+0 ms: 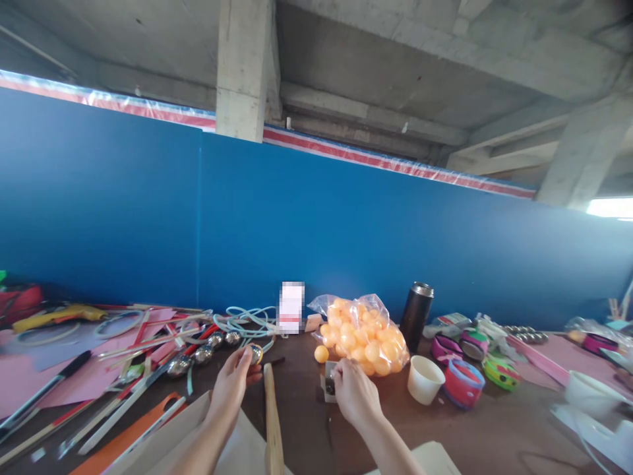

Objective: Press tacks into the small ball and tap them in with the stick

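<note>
Nearest the camera, at the lower edge: wooden stick (pixel 271 422) lying on the brown table (pixel 484 435), long axis running away from the viewer, far tip ending between the two hands. Left hand (pixel 232 386) just left of that tip, fingers pinched round a small shiny metal ball (pixel 256 353), held clear of the table. Right hand (pixel 352 394) just right of the stick, fingers curled onto a small dark block (pixel 329 381) resting on the table; firmness of grip not discernible. Hands near each other, ball up and left of the block. Beyond the left hand: row of metal balls (pixel 202 355) trailing left. Beyond the right hand: bag of orange balls (pixel 363 336), one loose orange ball (pixel 321 354) beside it. Further right: white cup (pixel 425 379), black flask (pixel 416 315). Farthest: blue wall (pixel 316 224).
</note>
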A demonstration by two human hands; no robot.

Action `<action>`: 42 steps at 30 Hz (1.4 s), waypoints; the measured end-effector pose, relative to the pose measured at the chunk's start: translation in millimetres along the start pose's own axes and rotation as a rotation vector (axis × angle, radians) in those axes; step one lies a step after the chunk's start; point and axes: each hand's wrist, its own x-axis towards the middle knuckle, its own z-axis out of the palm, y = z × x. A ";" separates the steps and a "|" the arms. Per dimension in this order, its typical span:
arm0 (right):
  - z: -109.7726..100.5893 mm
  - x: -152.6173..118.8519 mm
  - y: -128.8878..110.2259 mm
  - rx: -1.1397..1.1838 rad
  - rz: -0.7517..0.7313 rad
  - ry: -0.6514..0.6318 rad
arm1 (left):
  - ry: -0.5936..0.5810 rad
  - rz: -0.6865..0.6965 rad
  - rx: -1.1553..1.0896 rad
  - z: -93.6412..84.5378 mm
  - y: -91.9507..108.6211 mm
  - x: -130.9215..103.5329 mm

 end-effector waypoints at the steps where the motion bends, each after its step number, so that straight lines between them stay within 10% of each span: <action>1: -0.8 -0.3 -1.1 0.026 -0.010 0.031 | -0.004 0.004 0.002 0.0 0.4 -0.7; 6: -1.1 0.7 -5.0 0.391 -0.030 0.145 | 0.009 0.006 0.013 3.9 8.3 -9.5; 17: -3.6 -5.5 -30.8 1.259 0.144 -0.167 | -0.293 -0.153 -0.140 28.6 27.0 -42.4; 42: -3.8 -30.6 -56.5 1.529 0.036 -0.337 | -0.633 -0.304 -0.063 33.9 35.6 -67.4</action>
